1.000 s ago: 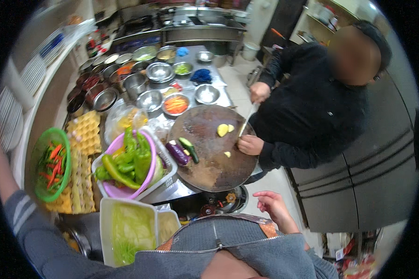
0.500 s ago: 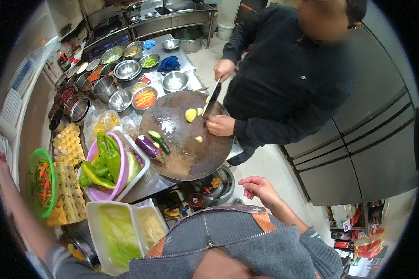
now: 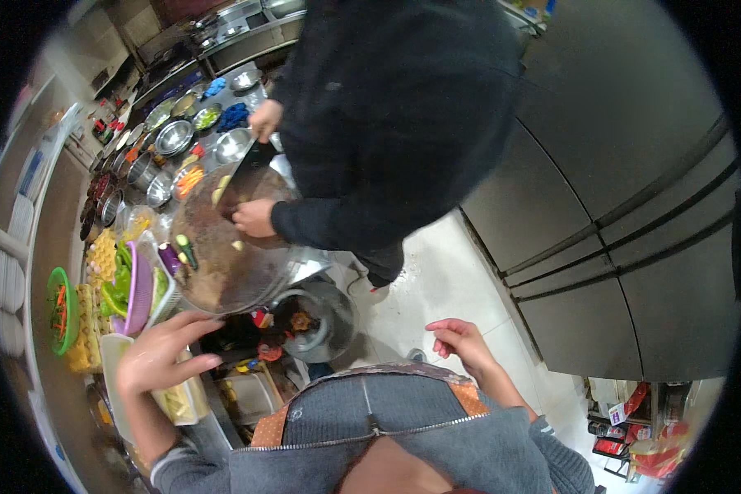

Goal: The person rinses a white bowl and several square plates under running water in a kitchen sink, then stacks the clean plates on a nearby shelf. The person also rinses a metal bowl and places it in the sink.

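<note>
**Left hand now over the white tub, view swung right**

Left hand [image 3: 158, 356] is in frame now, fingers spread, empty, hovering over the white tub [image 3: 115, 387] at the worktop [image 3: 222, 416] edge; half a second ago only the forearm showed at far left. Can't tell if it touches the tub. Just beyond its fingertips: round wooden chopping board [image 3: 222, 255]. To its far side: purple basin [image 3: 138, 290] of green peppers, green basket [image 3: 66, 309] further out. Right hand [image 3: 461, 342] hangs loosely curled, empty, off the worktop above the floor [image 3: 445, 280], about where it was. Co-worker in dark sleeves fills more of the frame than before, one hand [image 3: 253, 218] pressing food on the board, the other gripping a knife [image 3: 240, 174].
</note>
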Tool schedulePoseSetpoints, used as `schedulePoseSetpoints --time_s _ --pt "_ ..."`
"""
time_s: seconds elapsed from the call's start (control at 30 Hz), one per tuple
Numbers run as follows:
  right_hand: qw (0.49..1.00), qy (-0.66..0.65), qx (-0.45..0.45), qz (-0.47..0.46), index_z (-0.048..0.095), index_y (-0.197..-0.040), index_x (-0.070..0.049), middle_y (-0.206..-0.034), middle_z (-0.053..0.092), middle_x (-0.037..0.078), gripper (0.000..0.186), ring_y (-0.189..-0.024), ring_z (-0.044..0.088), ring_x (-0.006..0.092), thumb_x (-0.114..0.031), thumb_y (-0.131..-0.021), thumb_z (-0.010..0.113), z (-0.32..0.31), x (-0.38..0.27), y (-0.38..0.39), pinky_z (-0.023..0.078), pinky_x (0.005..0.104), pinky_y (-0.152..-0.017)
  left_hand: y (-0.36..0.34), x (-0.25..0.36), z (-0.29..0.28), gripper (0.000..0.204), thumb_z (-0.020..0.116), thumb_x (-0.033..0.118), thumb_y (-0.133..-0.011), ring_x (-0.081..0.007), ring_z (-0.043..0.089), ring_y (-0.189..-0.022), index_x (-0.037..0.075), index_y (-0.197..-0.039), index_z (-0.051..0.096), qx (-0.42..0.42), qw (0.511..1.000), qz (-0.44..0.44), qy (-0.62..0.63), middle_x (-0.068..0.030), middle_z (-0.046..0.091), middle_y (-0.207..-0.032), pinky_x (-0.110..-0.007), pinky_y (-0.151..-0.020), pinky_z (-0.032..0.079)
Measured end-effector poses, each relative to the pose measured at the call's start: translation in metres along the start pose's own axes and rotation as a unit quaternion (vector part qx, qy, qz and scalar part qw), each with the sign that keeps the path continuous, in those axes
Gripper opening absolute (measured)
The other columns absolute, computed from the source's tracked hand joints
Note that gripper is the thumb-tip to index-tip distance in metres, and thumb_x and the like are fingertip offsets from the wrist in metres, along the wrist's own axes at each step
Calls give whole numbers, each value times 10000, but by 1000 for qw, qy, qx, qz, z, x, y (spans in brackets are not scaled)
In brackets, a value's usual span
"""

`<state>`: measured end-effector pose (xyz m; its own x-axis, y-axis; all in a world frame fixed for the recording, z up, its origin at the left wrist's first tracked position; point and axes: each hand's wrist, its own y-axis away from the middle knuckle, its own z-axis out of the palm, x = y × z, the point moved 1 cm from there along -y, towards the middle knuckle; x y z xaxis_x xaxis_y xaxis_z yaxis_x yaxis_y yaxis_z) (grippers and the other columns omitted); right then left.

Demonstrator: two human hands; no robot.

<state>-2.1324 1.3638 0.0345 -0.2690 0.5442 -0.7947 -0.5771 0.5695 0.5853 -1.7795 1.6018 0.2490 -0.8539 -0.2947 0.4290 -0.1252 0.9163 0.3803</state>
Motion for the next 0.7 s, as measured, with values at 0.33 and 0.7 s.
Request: schedulePoseSetpoints --time_s 0.33,0.7 --pt "940 -130 290 -123 625 -954 6 -623 564 32 157 -516 479 79 -76 -872 519 -235 -2 70 375 200 -482 -297 188 173 377 622 291 -806 -333 558 -974 28 -1068 557 -53 937 295 -177 -181 543 -1074 -410 -805 457" --pt "986 8 128 -108 613 -1003 4 -667 580 32 162 -574 502 75 -66 -876 539 -313 -146 -116 403 198 -544 -477 221 178 427 613 293 -815 -352 548 -975 30 -1140 526 -59 979 159 -113 -187 524 -1104 -413 -825 447"
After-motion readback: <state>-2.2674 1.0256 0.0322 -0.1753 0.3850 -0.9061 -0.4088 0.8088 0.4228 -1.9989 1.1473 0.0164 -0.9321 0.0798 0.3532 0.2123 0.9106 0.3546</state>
